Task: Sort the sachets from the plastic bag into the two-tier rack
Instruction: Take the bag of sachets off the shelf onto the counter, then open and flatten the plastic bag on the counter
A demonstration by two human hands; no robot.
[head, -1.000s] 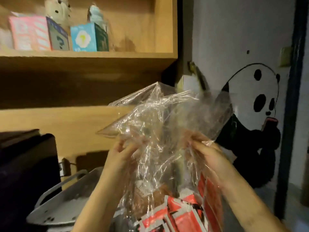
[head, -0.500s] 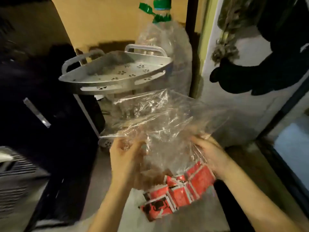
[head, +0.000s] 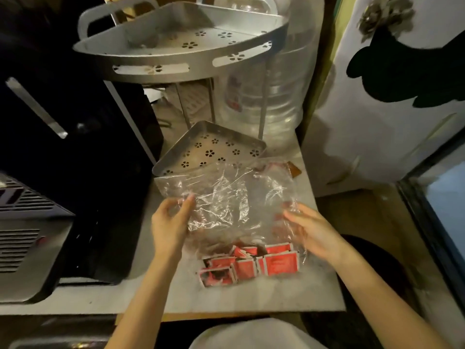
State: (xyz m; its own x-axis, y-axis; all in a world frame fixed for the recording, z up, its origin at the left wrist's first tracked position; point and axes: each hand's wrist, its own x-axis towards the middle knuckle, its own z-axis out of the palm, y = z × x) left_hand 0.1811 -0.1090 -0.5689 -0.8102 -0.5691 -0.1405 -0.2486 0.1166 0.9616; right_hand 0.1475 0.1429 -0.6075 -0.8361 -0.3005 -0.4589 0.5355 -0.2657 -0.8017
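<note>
A clear plastic bag (head: 226, 197) lies on the grey counter in front of the rack, held at both sides. My left hand (head: 171, 222) pinches its left edge. My right hand (head: 309, 230) grips its right edge through the film. Several red sachets (head: 251, 263) sit bunched at the bag's near end. A brown sachet (head: 293, 168) shows at the bag's far right corner. The silver two-tier rack stands just behind, with its lower tier (head: 214, 149) and upper tier (head: 181, 46) both bare, perforated with flower holes.
A black appliance (head: 63, 122) stands close on the left. A large clear water bottle (head: 276, 96) is behind the rack. The counter (head: 251, 295) ends at its front edge near me and at its right edge beside a white wall with a black panda sticker (head: 402, 71).
My view has tipped down from the wooden shelves to the counter. The bag, held up in the air before, has come down onto the counter in front of the rack, still in both hands.
</note>
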